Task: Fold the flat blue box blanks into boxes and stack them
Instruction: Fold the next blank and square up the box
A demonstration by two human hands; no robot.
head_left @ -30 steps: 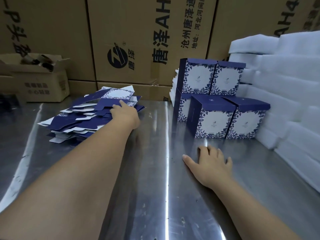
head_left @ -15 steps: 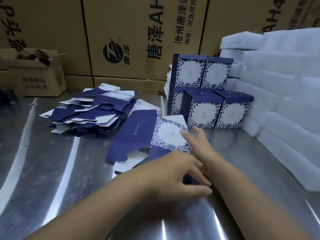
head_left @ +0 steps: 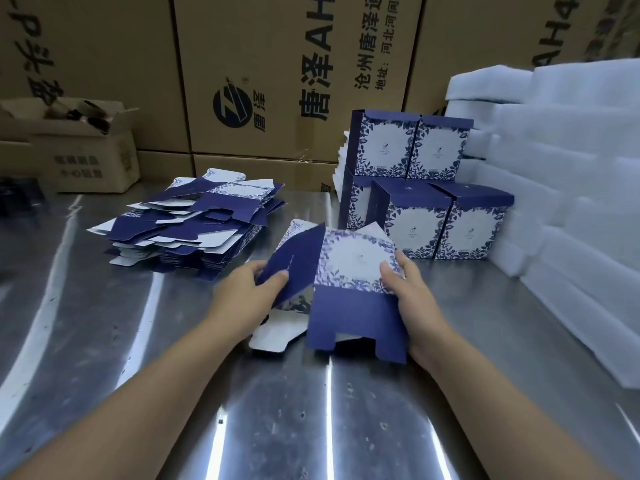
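A blue box blank (head_left: 349,271) with a white floral panel is half opened just above the steel table (head_left: 311,417). My left hand (head_left: 249,296) pinches its plain blue left panel. My right hand (head_left: 412,299) grips its right edge, thumb on the floral face. A loose pile of flat blue blanks (head_left: 194,226) lies to the left. Several folded boxes (head_left: 426,188) stand stacked in two levels at the back right.
Large brown cartons (head_left: 277,74) wall off the back. A small open carton (head_left: 79,147) sits at the back left. White foam sheets (head_left: 561,188) are piled high along the right side, close to the folded boxes.
My left hand took one blank from the pile and brought it to the middle. Both hands now hold it, and it has been raised and partly opened.
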